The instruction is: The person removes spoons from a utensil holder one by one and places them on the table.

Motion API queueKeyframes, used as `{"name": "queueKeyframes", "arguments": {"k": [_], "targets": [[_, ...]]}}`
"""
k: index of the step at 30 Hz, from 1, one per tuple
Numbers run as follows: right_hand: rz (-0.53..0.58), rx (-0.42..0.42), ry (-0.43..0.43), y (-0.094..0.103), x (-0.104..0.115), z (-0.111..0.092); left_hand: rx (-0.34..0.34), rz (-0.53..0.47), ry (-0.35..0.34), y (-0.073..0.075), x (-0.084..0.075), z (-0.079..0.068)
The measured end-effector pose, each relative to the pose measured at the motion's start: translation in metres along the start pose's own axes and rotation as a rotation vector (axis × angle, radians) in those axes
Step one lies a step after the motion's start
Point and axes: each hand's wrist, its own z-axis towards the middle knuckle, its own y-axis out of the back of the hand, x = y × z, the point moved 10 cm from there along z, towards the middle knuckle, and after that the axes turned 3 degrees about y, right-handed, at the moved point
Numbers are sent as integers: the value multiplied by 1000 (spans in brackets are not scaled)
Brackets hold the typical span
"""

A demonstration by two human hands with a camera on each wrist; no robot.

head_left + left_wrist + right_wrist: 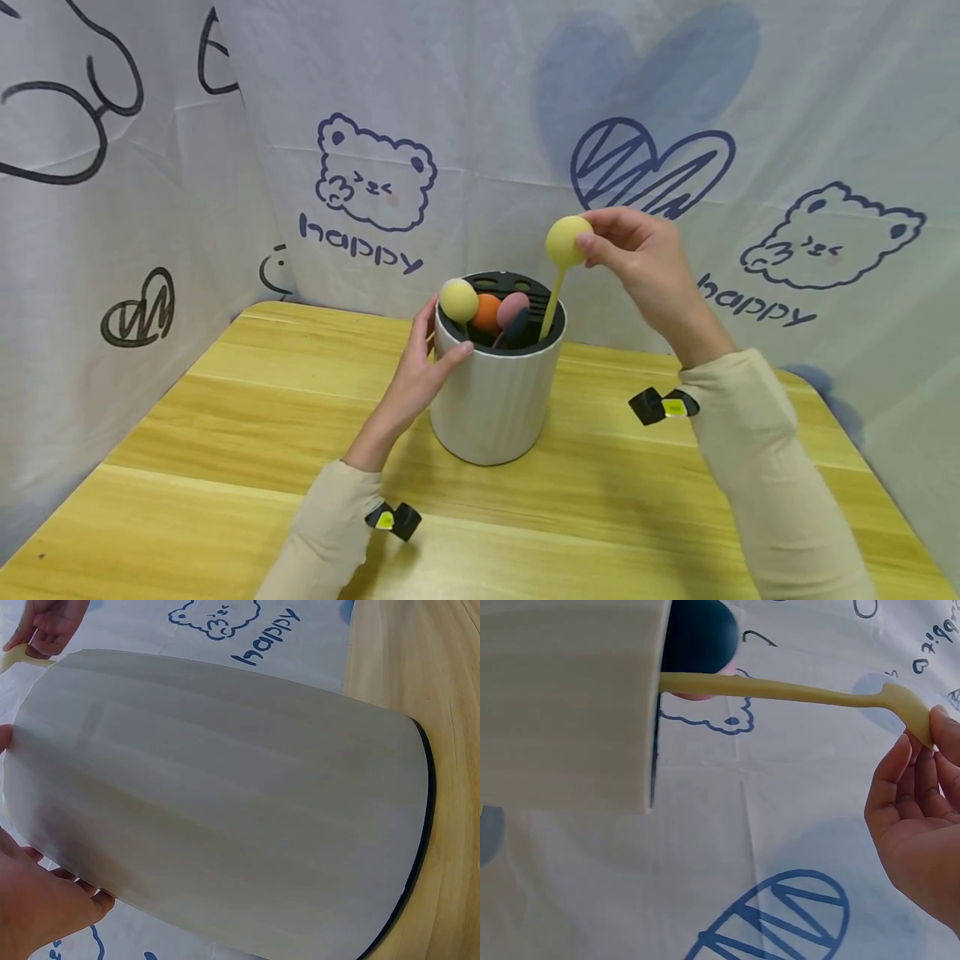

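A white ribbed utensil holder [491, 408] with a black rim stands upright on the table. My left hand [415, 375] grips its left side near the top, thumb at the front rim and fingers round the far side. By the edge of its bowl, my right hand [648, 262] pinches a yellow spoon [568, 240] between thumb and fingers. The bowl is up above the holder, and the handle slants down, its lower end hidden inside. In the right wrist view, the spoon [780, 690] shows side on. Its curved bowl meets the fingertips.
Inside the holder are a pale yellow spoon [458, 301], an orange round-headed utensil [488, 314], a pink one [513, 308] and a dark blue one [514, 330]. A black slotted divider [501, 282] lies behind them. A white printed curtain [480, 125] backs the wooden table [247, 408].
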Motion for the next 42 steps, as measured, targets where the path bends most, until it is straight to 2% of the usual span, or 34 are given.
{"name": "queueKeyframes", "arguments": {"k": [6,11,22,31,42], "targets": [[79,-28,44,6,14,5,-3,2,2,1,-1,-1],[99,-44,71,10,23,6,-1,3,5,1,0,-1],[159,-71,66,14,28,7,0,6,3,-2,0,1],[128,-83,107,17,41,7,-4,15,-10,-1,0,2],[177,-123,124,23,44,-1,-4,18,-17,0,0,1]]}}
